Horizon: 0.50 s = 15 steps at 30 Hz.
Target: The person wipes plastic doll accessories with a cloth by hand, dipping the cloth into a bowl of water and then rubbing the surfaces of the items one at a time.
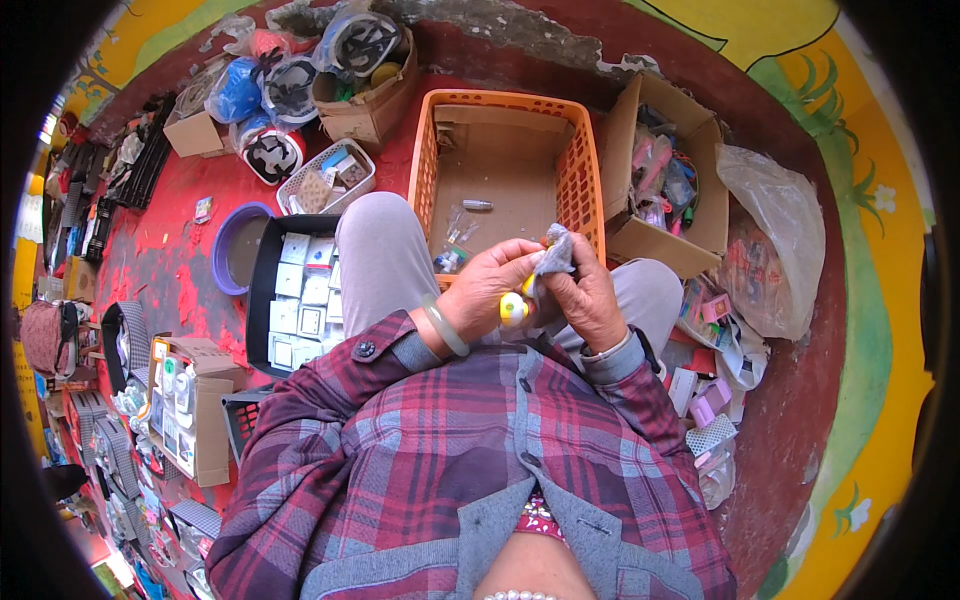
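Head view: left hand [480, 290] pinches yellow-white item [514, 309], right hand [596, 303] grey cloth [557, 252]; work appears unfinished; orange crate [512, 97] sits at twelve o'clock.

Can make out no readable word, number or sign anywhere in the frame. Can spot only small dark marks on the white boxes [286, 280] in the black tray [260, 300], left of centre, too tiny to read; coloured patches on a little packet [203, 209] at upper left, equally illegible; and faint marks on the yellow strip [27, 420] at the far left edge, too blurred to tell for writing.
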Each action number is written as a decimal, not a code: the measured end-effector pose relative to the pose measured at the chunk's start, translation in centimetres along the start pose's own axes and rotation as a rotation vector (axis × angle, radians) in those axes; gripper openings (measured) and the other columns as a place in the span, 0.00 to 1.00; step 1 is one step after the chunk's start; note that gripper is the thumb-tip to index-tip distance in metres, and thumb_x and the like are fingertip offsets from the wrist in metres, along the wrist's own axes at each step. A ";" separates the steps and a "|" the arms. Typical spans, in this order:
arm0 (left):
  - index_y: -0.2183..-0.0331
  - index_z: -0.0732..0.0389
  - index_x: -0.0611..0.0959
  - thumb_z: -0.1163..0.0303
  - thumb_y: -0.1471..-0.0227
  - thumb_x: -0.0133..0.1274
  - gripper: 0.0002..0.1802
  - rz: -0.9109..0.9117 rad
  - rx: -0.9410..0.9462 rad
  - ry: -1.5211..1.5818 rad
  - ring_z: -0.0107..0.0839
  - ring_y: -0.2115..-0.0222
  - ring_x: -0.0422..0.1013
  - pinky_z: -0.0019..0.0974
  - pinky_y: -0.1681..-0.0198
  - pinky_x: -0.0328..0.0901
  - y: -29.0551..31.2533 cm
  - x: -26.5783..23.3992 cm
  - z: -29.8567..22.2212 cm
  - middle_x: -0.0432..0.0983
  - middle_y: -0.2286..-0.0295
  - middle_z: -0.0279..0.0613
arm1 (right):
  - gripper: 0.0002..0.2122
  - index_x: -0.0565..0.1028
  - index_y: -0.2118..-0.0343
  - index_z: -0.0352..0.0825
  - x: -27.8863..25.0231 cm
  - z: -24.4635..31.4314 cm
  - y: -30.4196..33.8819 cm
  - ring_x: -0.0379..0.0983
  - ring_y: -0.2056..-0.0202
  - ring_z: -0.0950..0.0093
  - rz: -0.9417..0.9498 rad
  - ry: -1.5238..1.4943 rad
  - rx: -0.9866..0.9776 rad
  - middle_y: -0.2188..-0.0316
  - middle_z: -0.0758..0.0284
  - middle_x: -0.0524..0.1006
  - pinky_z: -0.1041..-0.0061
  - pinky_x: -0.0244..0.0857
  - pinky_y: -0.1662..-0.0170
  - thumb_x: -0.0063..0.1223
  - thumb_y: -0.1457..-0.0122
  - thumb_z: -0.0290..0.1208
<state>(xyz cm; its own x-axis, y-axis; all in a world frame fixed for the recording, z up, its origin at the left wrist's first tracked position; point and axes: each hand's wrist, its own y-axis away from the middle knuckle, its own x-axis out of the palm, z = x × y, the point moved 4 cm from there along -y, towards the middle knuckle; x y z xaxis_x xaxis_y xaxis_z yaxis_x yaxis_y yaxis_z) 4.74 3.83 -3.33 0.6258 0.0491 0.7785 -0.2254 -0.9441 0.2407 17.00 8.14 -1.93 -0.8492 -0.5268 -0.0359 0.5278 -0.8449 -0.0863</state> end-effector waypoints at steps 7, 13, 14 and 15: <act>0.57 0.65 0.73 0.60 0.43 0.42 0.19 0.070 -0.083 -0.102 0.23 0.83 0.68 0.24 0.81 0.63 0.1 -0.3 0.5 0.72 0.76 0.36 | 0.12 0.70 0.60 0.30 0.0 0.1 -0.1 0.66 0.67 0.83 -0.223 -0.015 -0.118 0.69 0.72 0.72 0.84 0.61 0.63 0.47 0.41 0.35; 0.50 0.65 0.67 0.67 0.47 0.49 0.24 0.212 -0.127 -0.107 0.21 0.81 0.66 0.22 0.80 0.62 1.0 1.2 -0.4 0.71 0.75 0.38 | 0.13 0.71 0.62 0.30 -1.1 -1.2 -0.2 0.68 0.69 0.83 -0.265 -0.310 0.059 0.69 0.71 0.73 0.85 0.63 0.64 0.44 0.40 0.37; 0.49 0.65 0.67 0.68 0.48 0.50 0.25 0.211 -0.123 -0.112 0.21 0.81 0.66 0.21 0.79 0.62 1.0 1.0 -0.3 0.71 0.75 0.37 | 0.14 0.71 0.62 0.30 -1.0 -1.3 -0.2 0.69 0.69 0.83 -0.265 -0.390 0.108 0.70 0.71 0.74 0.85 0.63 0.65 0.44 0.40 0.38; 0.49 0.64 0.66 0.69 0.49 0.50 0.25 0.210 -0.119 -0.118 0.20 0.80 0.66 0.21 0.79 0.62 0.9 0.8 -0.3 0.71 0.74 0.37 | 0.16 0.71 0.60 0.30 -1.1 -1.8 -0.1 0.70 0.66 0.80 -0.205 -0.444 0.178 0.67 0.69 0.74 0.82 0.64 0.61 0.42 0.39 0.40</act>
<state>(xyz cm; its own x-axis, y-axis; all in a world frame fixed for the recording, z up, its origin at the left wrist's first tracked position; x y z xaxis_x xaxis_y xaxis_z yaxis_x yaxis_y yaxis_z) 4.80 3.06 -2.35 0.6368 -0.1890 0.7475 -0.4417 -0.8841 0.1527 17.88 8.99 -3.71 -0.8678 -0.3042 0.3930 0.3782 -0.9172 0.1252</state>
